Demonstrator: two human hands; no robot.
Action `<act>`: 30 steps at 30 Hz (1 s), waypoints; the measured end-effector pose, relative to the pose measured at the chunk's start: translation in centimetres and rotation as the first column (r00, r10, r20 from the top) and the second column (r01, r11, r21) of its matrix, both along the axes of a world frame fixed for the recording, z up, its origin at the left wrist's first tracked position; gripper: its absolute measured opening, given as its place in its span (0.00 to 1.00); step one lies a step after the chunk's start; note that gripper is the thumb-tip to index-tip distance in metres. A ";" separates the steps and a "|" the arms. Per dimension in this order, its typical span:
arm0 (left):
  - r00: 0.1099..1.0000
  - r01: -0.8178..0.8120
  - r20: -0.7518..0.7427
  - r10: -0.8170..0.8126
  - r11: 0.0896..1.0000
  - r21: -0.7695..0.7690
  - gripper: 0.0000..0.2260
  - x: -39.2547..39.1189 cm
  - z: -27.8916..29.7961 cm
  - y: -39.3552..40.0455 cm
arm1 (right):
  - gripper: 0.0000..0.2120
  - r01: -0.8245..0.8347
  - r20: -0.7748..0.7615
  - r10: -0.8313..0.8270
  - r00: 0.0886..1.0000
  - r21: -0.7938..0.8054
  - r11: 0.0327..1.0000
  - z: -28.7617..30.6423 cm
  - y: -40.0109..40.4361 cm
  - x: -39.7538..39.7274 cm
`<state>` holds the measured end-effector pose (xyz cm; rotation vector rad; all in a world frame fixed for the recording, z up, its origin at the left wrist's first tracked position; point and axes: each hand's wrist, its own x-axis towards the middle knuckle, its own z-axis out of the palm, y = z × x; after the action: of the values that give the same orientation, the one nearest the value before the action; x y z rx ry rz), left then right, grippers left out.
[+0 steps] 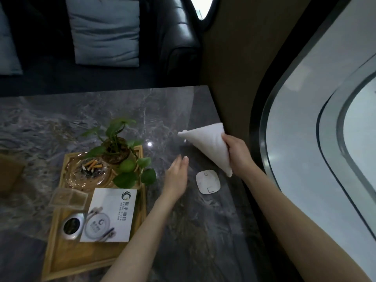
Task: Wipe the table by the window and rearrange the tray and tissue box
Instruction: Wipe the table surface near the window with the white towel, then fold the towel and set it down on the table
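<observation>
A dark grey marble table stands beside a large curved window. My right hand grips a folded white cloth held just above the table near its right edge. My left hand hovers flat and open over the marble, just right of a wooden tray. On the tray stand a small potted plant, a glass ashtray with cigarette butts, a white printed card, a clear box and a round metal item. A tan box, possibly the tissue box, sits at the left edge.
A white rounded-square pad lies on the marble between my two hands. A dark leather sofa with blue-grey cushions stands behind the table. A brown wall panel meets the table's right side.
</observation>
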<state>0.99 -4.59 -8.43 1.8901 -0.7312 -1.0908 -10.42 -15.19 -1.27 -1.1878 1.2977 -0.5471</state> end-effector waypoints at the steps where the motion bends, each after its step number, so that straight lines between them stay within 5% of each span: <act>1: 0.992 -0.053 -0.113 0.048 0.998 -0.038 0.24 0.1 0.8 0.0 | 0.16 0.016 0.027 -0.016 0.999 0.007 1.000 1.0 0.2 -0.3; 8: 0.928 -0.054 -0.373 -0.008 0.987 -0.154 0.28 1.6 5.6 0.2 | 0.13 0.003 0.341 -0.035 0.939 0.094 0.996 7.0 2.7 -1.5; 12: 0.648 -0.077 -0.754 -0.106 0.976 -0.203 0.24 2.1 8.3 2.6 | 0.12 -0.025 0.469 -0.082 0.879 0.218 0.976 8.2 5.5 -0.7; 16: 0.417 -0.213 -0.903 -0.098 0.956 -0.202 0.19 3.1 9.5 7.0 | 0.13 -0.116 0.578 -0.124 0.806 0.360 0.926 8.0 8.5 0.3; 19: 0.438 -0.263 -0.898 -0.046 0.948 -0.178 0.13 4.9 10.3 11.0 | 0.20 -0.155 0.630 -0.196 0.752 0.457 0.876 7.1 10.7 1.5; 22: 0.483 -0.265 -0.875 -0.030 0.948 -0.178 0.12 7.8 12.1 14.8 | 0.16 -0.190 0.653 -0.233 0.721 0.509 0.840 6.3 13.2 3.5; 30: 0.531 -0.357 -0.846 0.045 0.918 -0.175 0.16 15.3 14.5 23.5 | 0.34 -0.368 0.603 -0.098 0.792 0.599 0.712 3.5 22.4 12.8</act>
<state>16.25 18.90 6.03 0.9203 -0.0938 -1.4213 2.37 7.18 2.19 -0.3946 0.7154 -0.2292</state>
